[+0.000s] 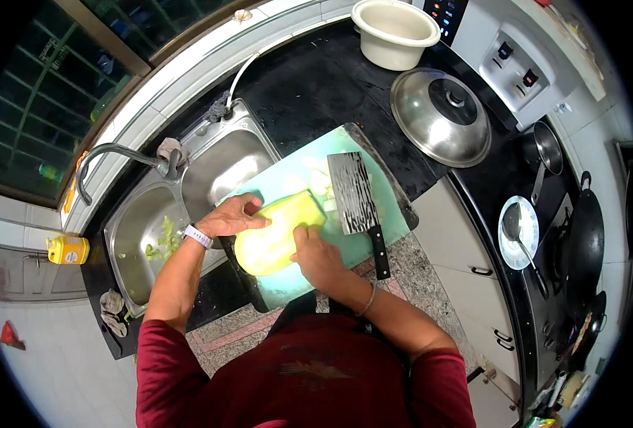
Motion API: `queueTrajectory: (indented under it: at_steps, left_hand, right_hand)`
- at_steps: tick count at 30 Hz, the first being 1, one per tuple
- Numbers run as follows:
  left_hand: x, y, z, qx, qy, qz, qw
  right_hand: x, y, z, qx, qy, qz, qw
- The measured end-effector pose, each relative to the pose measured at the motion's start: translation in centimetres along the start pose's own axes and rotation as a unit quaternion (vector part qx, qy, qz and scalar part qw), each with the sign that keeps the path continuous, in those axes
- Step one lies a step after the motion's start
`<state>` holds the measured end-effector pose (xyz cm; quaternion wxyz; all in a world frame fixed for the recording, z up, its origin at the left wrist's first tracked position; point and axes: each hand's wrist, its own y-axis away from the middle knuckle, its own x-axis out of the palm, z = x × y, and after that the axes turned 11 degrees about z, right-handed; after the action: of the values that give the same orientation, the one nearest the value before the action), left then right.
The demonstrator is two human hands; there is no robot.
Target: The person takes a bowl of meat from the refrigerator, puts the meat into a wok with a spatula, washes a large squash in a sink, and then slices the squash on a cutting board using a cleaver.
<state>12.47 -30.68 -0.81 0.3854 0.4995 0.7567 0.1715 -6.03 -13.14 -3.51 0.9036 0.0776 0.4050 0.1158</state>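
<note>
A large peeled pale yellow-green gourd (274, 239) lies on the light green cutting board (288, 291), with one end cut flat. From the left, my left hand (232, 216) grips its upper side, thumb and fingers apart. My right hand (319, 258) holds the near right side with curled fingers; their tips are partly hidden. To the right of the gourd a cleaver (354, 191) with a black handle rests flat on the board, its handle reaching toward the near edge. Pale cut pieces (319, 181) lie between the gourd and the blade.
A double steel sink (220, 167) with green peelings (165, 241) is at left, under a curved faucet (109, 148). Behind stand a cream pot (395, 36) and a domed lid (441, 118). At right are a plate with a ladle (514, 227) and a black wok (585, 242).
</note>
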Motion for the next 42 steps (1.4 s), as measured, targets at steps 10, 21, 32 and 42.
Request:
queueTrajectory:
  at_steps: [10, 21, 32, 42]
  left_hand:
    - [1.0, 0.8, -0.4, 0.056, -0.038, -0.066, 0.996]
    - [1.0, -0.4, 11.4, 0.154, 0.557, -0.074, 0.813]
    - [2.9, 4.7, 11.7, 0.193, 0.575, -0.049, 0.794]
    - [4.0, 14.3, 16.8, 0.347, 0.735, -0.099, 0.574]
  right_hand:
    - [0.4, -1.3, 0.0, -0.161, 0.082, -0.100, 0.978]
    - [0.4, -1.2, 1.4, -0.133, 0.093, -0.078, 0.984]
    - [2.1, -4.2, 9.4, -0.079, -0.019, -0.069, 0.994]
    - [10.6, -9.7, 19.5, -0.231, -0.016, -0.018, 0.973]
